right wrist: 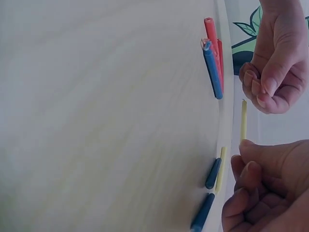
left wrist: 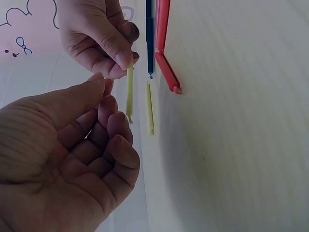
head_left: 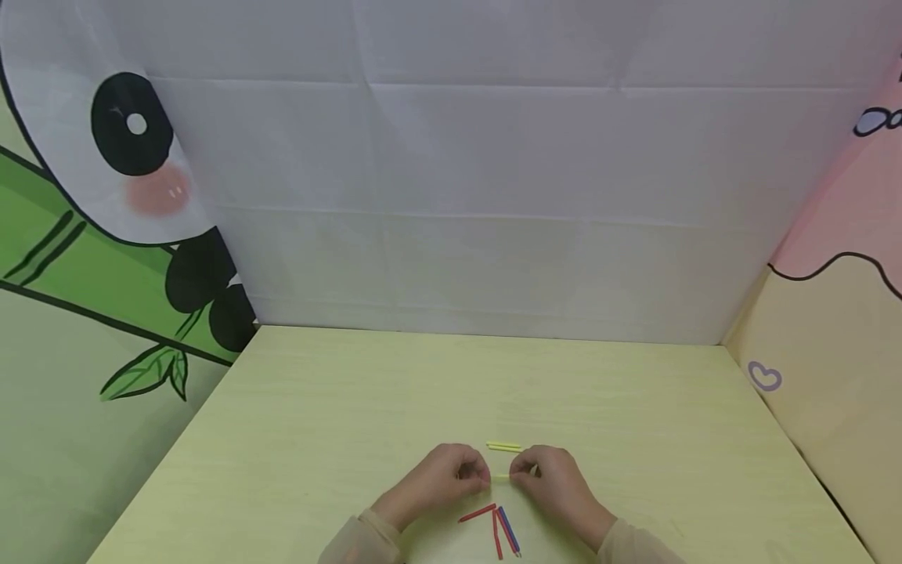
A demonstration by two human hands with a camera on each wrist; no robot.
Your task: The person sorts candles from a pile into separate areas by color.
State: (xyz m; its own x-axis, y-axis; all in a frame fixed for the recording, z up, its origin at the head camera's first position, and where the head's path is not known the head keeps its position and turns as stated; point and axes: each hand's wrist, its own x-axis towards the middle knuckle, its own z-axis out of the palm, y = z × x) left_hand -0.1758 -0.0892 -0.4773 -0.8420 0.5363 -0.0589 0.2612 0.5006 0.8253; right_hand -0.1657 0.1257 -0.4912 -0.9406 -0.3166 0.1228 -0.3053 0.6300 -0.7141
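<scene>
A thin yellow candle (head_left: 500,477) with a short wick extends between the two hands, above the table. The right hand (head_left: 553,479) pinches one end of it between thumb and fingertip, plainest in the right wrist view, where the candle (right wrist: 244,121) points up from the thumb. Close to the wick end is the left hand (head_left: 451,474); its fingers are curled with thumb against forefinger, and I see nothing between them. In the left wrist view the left hand (left wrist: 87,150) is beside the candle (left wrist: 129,94), whose wick end hangs free.
Two yellow candles (head_left: 503,447) lie beyond the hands. Nearer the body are several red candles (head_left: 478,514) and a blue candle (head_left: 509,531). In the right wrist view, two blue candles (right wrist: 213,173) lie near the right hand. A pale wooden table (head_left: 317,407) meets a white backdrop (head_left: 458,274).
</scene>
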